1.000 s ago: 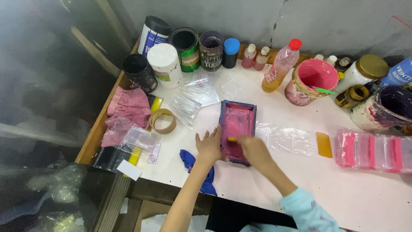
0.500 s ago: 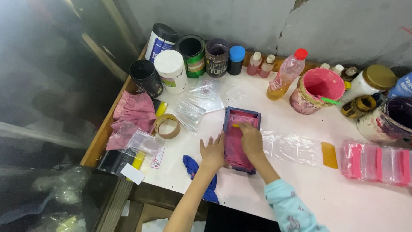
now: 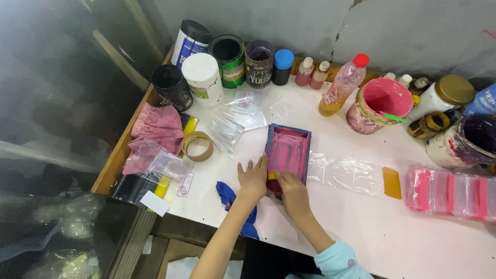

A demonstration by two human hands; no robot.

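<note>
Head view — Q: What are the hands doing at frame centre?
A: The left hand (image 3: 253, 178) is bracing the pink-stained rectangular blue-framed printing screen (image 3: 288, 152) on the white table (image 3: 361, 227); the right hand (image 3: 293, 192) is closing its fingers on a yellow scraper at the screen's near edge, presumably to drag ink.

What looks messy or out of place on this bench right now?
Pink paint is smeared down the outside of the open pink-lined bucket, and the pot at the right edge is streaked too. A blue rag hangs over the table's front edge beside the left hand. The wall behind is cracked.
</note>
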